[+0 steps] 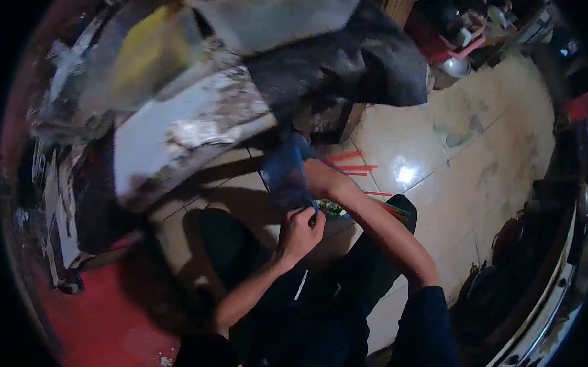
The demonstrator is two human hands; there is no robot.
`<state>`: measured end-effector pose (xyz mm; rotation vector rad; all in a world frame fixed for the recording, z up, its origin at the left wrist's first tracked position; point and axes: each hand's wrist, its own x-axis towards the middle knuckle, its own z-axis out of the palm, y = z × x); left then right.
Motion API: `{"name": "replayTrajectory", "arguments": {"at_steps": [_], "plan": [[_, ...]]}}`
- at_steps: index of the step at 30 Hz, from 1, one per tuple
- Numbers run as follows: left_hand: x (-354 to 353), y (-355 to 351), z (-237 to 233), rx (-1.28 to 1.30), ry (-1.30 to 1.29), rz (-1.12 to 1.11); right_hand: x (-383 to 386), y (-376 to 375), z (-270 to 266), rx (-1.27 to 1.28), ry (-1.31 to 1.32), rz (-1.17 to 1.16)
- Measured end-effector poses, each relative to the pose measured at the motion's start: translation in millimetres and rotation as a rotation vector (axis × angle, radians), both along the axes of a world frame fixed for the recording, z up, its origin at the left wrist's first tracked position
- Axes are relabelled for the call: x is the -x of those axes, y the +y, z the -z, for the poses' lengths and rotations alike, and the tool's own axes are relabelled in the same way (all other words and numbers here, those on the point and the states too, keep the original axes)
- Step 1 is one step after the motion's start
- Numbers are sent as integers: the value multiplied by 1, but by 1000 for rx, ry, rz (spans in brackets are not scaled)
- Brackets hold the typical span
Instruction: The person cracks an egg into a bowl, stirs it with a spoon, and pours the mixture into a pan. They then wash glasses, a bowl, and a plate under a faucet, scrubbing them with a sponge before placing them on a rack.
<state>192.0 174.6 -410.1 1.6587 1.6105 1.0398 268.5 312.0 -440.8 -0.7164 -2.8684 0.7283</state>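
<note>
A translucent blue plastic bag stands between my knees, seemingly upright. My left hand is closed on its near edge, thumb and fingers pinched together. Into or behind the bag reaches my right hand; its fingers are hidden by the blue plastic, so whatever they hold does not show. Thin red sticks, which look like straws, jut out to the right beyond my right wrist. Under that forearm lie small green and white pieces, and green and orange sticks extend toward my right knee.
A low table with a worn white top and a dark cover stands ahead to the left, with a clear container on it. Red flooring lies at lower left. Tiled floor stretches right, toward a pink basket and a metal bowl.
</note>
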Motion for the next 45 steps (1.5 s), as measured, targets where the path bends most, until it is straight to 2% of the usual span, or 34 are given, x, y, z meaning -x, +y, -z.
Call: {"name": "replayTrajectory", "arguments": {"at_steps": [2, 4, 5, 6, 7, 8, 9, 10, 13, 15, 16, 17, 18, 20, 21, 22, 23, 25, 28, 31, 34, 36, 38, 39, 40, 41, 42, 43, 44, 45], "plan": [[3, -3, -2, 36, 10, 8, -14, 0, -12, 118, 129, -120], [6, -7, -12, 94, 48, -15, -31, 0, -69, 173, -187, -56], [14, -7, -12, 66, 56, 15, -40, 2, -39, 268, -80, 63], [26, -4, -8, 52, 53, 50, -44, 0, -79, 291, -45, 141], [34, -5, -33, 147, -26, 103, -48, 0, -98, 422, 62, 156], [37, -10, -47, 258, -1, 100, -52, -6, -121, 414, -47, 284], [41, -13, -67, 246, 143, 123, -69, -7, -107, 429, 187, 319], [44, -19, -76, 329, 53, 182, -70, -13, -151, 441, 63, 430], [45, -45, -170, 311, -35, 185, -113, -30, -156, 505, 210, 593], [53, -72, -221, 271, -108, 193, -149, -54, -146, 378, 141, 772], [66, -87, -255, 327, 152, 249, -166, -77, -157, 311, 36, 902], [78, -103, -286, 356, 167, 268, -185, -106, -162, 298, -54, 1034], [89, -119, -313, 384, 180, 286, -198, -132, -190, 381, -257, 1069], [108, -156, -349, 379, 36, 112, -248, -217, -187, 188, -420, 940], [118, -177, -348, 411, -123, 19, -274, -242, -176, 353, -701, 499], [128, -202, -344, 442, -280, -81, -284, -277, -192, 431, -756, 416], [145, -219, -345, 424, -272, -113, -280, -310, -218, 503, -739, 464], [174, -262, -349, 425, -71, -200, -271, -361, -249, 659, -665, 580], [206, -318, -355, 551, 115, -317, -243, -382, -280, 760, -598, 666], [218, -372, -353, 721, 295, -344, -219, -375, -284, 778, -550, 693], [212, -389, -351, 842, 423, -290, -211, -356, -261, 727, -522, 691], [205, -386, -352, 876, 489, -248, -206, -332, -228, 621, -540, 632], [199, -376, -356, 867, 556, -213, -205, -293, -157, 338, -600, 499], [202, -369, -355, 851, 583, -205, -157, -245, -271, 537, -502, 653], [203, -359, -353, 824, 616, -191, -136, -211, -277, 362, -372, 676], [207, -350, -351, 784, 655, -181, -108, -173, -342, 351, -250, 693], [214, -335, -350, 733, 686, -190, -87, -149, -358, 257, 109, 827], [224, -318, -349, 680, 724, -191, -64, -117, -373, 256, 102, 867], [234, -305, -345, 675, 723, -180, -39, -88, -410, 172, 321, 807], [245, -284, -343, 470, 331, -532, -20, -66, -435, 84, 536, 739]]}}
